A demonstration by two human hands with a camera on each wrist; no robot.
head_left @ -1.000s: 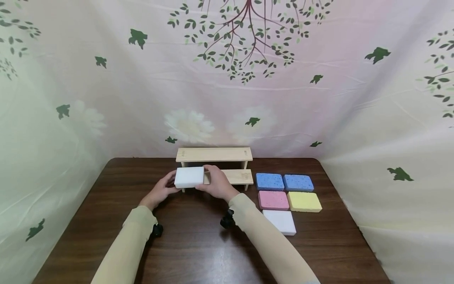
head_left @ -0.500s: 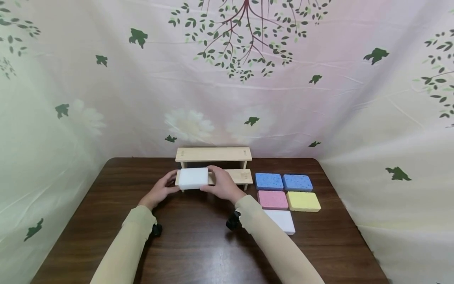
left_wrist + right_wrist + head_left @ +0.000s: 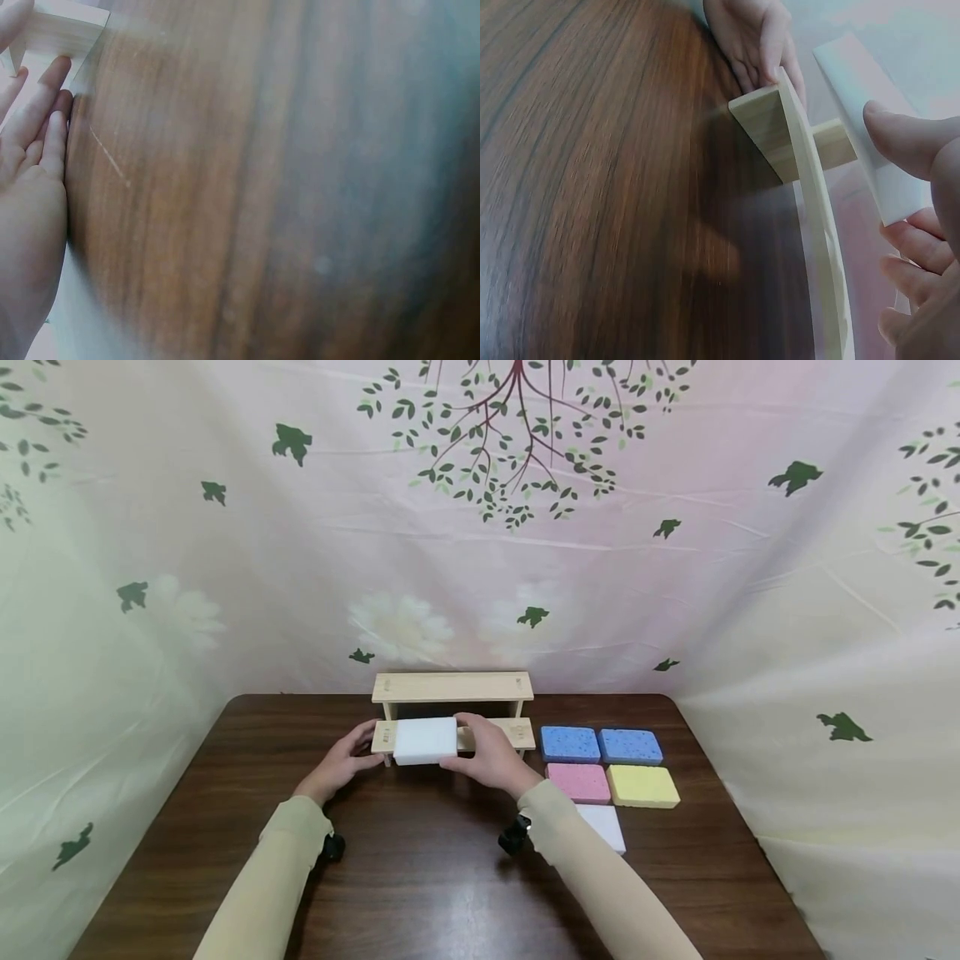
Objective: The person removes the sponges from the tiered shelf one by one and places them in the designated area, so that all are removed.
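My right hand (image 3: 491,756) pinches a white sponge block (image 3: 426,741) between thumb and fingers. In the head view the block appears over the left-middle part of the lower step of a small two-step wooden shelf (image 3: 452,686). From the right wrist view, the block (image 3: 870,127) is held slightly apart from the lower board (image 3: 821,217). At that board's left end, my left hand (image 3: 341,764) grips the corner, thumb on the front edge. The left wrist view shows those fingers (image 3: 56,75) against the pale wood (image 3: 64,30).
Right of the shelf lie two blue sponges (image 3: 570,744), a pink sponge (image 3: 577,782) and a yellow sponge (image 3: 642,786). A second white block (image 3: 603,827) is partly hidden by my right sleeve. Behind the brown table (image 3: 405,877) hangs a patterned cloth (image 3: 465,568).
My right hand has carried the white sponge block to the right and slightly toward me, away from my left hand. The left hand stays at the shelf's end, whose board now shows there.
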